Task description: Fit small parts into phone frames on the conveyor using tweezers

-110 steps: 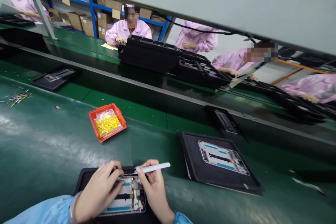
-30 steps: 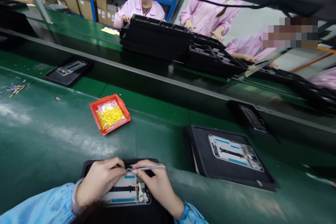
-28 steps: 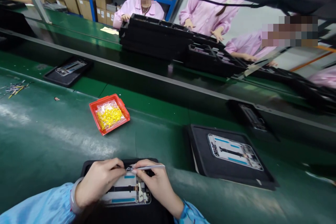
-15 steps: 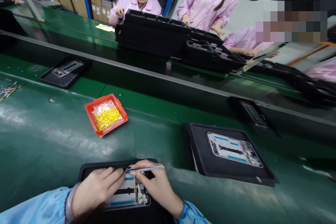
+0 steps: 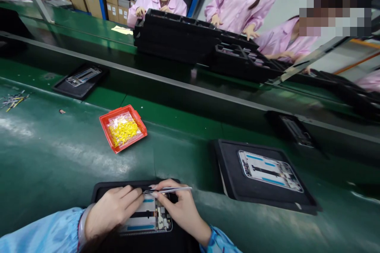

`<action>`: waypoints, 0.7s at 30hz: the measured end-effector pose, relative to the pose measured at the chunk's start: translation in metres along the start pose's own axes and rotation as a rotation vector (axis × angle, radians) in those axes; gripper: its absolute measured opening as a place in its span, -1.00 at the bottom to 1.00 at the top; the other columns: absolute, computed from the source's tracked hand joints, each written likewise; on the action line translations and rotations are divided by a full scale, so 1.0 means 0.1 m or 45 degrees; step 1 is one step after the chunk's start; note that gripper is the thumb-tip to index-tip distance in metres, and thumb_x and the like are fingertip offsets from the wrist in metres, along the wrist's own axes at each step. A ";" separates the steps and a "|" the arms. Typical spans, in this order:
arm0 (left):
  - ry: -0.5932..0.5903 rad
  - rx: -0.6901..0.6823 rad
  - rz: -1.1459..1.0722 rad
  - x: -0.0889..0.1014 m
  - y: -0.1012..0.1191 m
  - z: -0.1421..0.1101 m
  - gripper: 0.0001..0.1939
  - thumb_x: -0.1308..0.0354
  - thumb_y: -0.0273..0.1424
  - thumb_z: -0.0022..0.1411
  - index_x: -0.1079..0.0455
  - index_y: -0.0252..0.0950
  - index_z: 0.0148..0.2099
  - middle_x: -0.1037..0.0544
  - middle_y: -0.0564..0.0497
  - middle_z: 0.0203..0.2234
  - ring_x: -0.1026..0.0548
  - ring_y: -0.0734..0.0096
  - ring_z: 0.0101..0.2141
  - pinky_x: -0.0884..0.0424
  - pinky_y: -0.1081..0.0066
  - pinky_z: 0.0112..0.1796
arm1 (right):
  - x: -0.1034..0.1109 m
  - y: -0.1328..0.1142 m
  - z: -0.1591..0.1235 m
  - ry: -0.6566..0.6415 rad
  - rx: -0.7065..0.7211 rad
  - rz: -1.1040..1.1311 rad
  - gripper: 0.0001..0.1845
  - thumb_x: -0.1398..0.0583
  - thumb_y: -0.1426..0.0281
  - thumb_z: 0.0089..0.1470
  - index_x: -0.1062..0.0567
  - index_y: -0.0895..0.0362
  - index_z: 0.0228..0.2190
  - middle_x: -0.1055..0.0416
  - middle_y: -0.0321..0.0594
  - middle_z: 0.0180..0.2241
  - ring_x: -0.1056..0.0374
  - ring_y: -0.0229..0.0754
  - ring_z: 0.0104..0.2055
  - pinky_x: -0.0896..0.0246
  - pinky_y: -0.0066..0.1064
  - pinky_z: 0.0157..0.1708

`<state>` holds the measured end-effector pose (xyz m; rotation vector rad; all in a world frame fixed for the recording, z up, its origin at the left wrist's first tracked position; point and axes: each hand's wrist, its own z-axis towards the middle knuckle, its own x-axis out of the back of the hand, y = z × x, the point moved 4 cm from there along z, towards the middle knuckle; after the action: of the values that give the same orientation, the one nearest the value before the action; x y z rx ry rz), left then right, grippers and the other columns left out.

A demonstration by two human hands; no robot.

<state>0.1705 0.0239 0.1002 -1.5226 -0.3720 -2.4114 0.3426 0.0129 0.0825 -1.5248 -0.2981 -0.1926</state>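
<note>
By the right hand (image 5: 181, 205), a slim white tweezer-like tool (image 5: 178, 188) is held; its grip is clamped on the tool between thumb and fingers, and the thin end is pointed toward the fingertips of the left hand (image 5: 115, 207). The left hand is laid, with bent fingers, over the upper left part of an open phone body (image 5: 141, 227), a flat rectangular frame with silver-grey inside, blue strips and a black ribbon across the middle. Whether a small part is pinched by the left grip cannot be told, because its fingertips are partly hidden. The phone body is placed flat in a black rectangular tray (image 5: 102, 188) on the green table (image 5: 74, 154), at the near edge of the view, under both hands. Farther from the hands, a red plastic bin (image 5: 137, 139) is seen, in which small yellow pieces (image 5: 124, 129) are heaped on clear plastic film. To the right, a second open phone body (image 5: 271, 170) is carried by another black tray (image 5: 246, 191). At far left, thin loose strips (image 5: 14, 101) are scattered. Across the table, stacked black boxes (image 5: 175, 39) are seen, with co-workers in pink jackets (image 5: 237, 4) behind them.
</note>
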 end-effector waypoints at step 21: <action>-0.082 0.014 0.021 -0.08 0.00 -0.03 -0.62 0.29 -0.61 0.37 -0.37 -0.37 -0.13 -0.53 -0.06 -0.34 -0.44 0.43 -0.45 -0.38 0.50 -0.49 | 0.03 0.01 -0.05 0.135 0.055 0.038 -0.86 -0.22 0.29 0.11 -0.49 0.09 -0.43 -0.57 -0.18 -0.43 -0.52 -0.12 -0.36 -0.44 -0.37 -0.33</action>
<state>0.1718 0.0232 0.0914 -1.5952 -0.3838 -2.3480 0.3461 0.0080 0.0821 -1.4702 -0.1936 -0.2411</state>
